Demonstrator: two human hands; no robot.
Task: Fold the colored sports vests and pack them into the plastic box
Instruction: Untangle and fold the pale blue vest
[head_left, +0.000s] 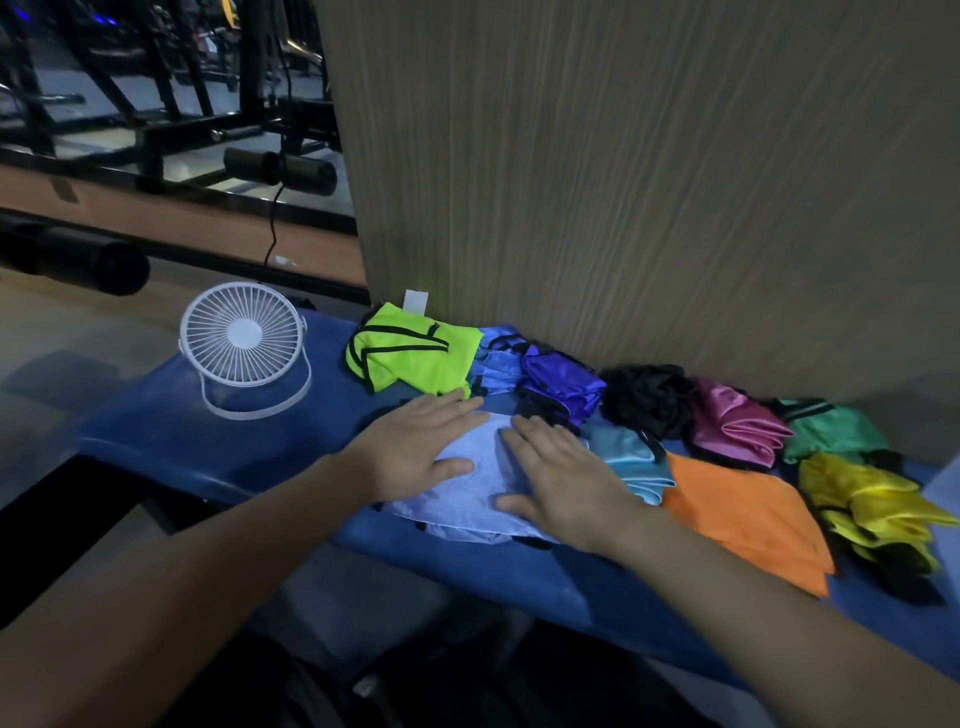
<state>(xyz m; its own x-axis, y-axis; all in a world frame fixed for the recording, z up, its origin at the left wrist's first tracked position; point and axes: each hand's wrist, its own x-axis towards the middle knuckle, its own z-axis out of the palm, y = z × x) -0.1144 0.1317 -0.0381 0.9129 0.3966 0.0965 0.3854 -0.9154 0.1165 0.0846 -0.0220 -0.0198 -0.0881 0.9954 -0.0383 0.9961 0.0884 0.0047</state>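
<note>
Both hands, left hand (415, 447) and right hand (563, 480), press flat, fingers straight, on a pale blue vest (475, 486) on the table (208, 441). Neither grip holds anything. Other colored vests (727, 431) lie just beyond and right of them.

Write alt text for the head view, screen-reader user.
Both hands, left hand and right hand, press flat on a pale blue vest on a blue table. Other colored vests lie crumpled to the right; a white fan stands at left.

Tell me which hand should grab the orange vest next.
Right, probably. The right hand lies flat on the pale blue vest beside the orange vest; the left hand would have to cross over.
</note>
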